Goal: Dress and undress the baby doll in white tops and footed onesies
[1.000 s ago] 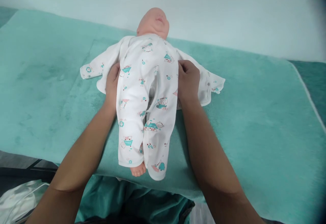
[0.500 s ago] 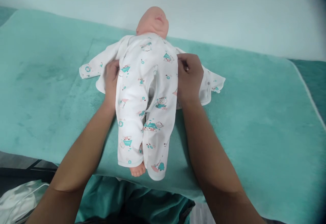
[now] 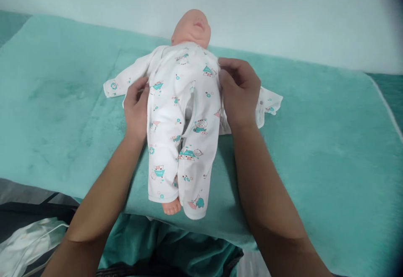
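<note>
A baby doll (image 3: 192,27) lies on its back, its head at the far side. White printed baby pants (image 3: 201,100) cover its chest and legs, with a slit at the crotch, and one doll foot (image 3: 171,207) shows at the hem. Beneath the pants is a matching baby shirt (image 3: 132,75), its sleeves spread to both sides. My left hand (image 3: 137,109) is closed at the left edge of the pants, fingertips partly hidden by the cloth. Higher up, my right hand (image 3: 241,92) pinches the right edge of the pants near the doll's armpit.
A green padded mat (image 3: 315,163) lies under the doll, up against a pale wall (image 3: 283,16). White cloth or plastic (image 3: 34,243) with a thin cord is at the lower left, beside a dark edge. Green fabric (image 3: 163,243) hangs below the mat's near side.
My right hand has moved slightly up and outward along the pants' edge, its fingers more extended. My left hand remains at the left edge. The view has shifted a little.
</note>
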Demonstrator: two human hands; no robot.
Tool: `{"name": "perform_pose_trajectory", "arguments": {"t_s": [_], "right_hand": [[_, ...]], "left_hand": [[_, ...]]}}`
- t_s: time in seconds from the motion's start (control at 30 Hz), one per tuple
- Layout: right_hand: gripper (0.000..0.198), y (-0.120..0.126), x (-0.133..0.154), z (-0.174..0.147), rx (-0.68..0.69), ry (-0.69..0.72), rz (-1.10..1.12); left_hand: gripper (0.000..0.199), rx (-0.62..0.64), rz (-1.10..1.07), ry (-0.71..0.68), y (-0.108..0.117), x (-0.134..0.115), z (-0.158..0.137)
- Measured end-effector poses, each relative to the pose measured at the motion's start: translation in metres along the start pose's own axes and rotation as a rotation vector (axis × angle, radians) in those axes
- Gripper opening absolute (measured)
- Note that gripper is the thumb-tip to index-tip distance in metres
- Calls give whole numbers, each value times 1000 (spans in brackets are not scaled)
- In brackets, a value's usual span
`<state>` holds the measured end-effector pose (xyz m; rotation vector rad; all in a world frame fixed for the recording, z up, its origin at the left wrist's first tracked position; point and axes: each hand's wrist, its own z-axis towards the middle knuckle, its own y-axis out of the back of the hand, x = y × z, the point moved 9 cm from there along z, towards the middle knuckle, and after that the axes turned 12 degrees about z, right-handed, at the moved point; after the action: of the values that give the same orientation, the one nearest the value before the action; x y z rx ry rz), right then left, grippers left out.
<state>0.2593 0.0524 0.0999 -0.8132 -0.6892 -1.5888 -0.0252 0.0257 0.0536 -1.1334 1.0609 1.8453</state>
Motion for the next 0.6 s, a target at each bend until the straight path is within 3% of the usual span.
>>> {"name": "perform_pose_trajectory", "arguments": {"t_s": [0.1,0.17,0.27,0.37,0.5,0.6], "right_hand": [[14,-21,43,-5,96,85,-19],[15,-41,68,-12,217,158,-21],[13,-66,81,-23,391,229,-44],[14,-72,74,-26,428,224,-68],[15,-69,67,-24,402,211,-50],[11,-70,61,-23,413,133,-53]], "left_hand": [[20,-124,23,23,40,-7,-52],[16,-91,88,-7,64,-13,-96],[18,88,283,-248,82,-36,-166],[40,280,495,-443,74,-53,-221],[35,225,733,-558,58,-69,-242],[38,173,620,-574,58,-81,-235]]}}
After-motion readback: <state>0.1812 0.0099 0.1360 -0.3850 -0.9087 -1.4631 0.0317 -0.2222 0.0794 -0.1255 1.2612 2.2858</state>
